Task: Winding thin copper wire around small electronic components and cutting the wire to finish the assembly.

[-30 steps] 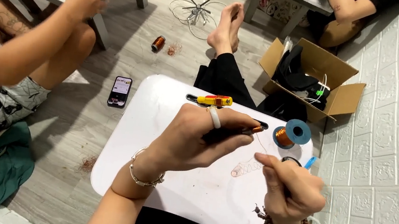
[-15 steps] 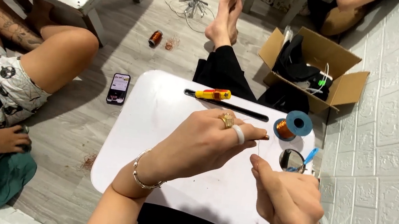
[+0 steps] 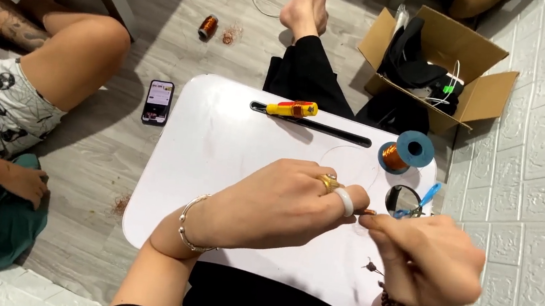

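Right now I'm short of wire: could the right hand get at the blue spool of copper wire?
Probably yes. The blue spool lies on the white lap table just beyond the right hand, with only a small round mirror between them.

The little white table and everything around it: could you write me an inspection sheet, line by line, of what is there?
Surface: white lap table, rounded corners, mostly bare.
Job's things: a small copper-coloured piece pinched where the left hand and right hand meet; blue spool of copper wire on its side.
Clutter: yellow and red tool on a black strip; small round mirror; phone and another copper spool on the floor.
Grippers: both hands closed in a pinch.
Cables: white cable in the cardboard box.
Surroundings: wood floor, white brick-pattern wall, another person sitting at left.
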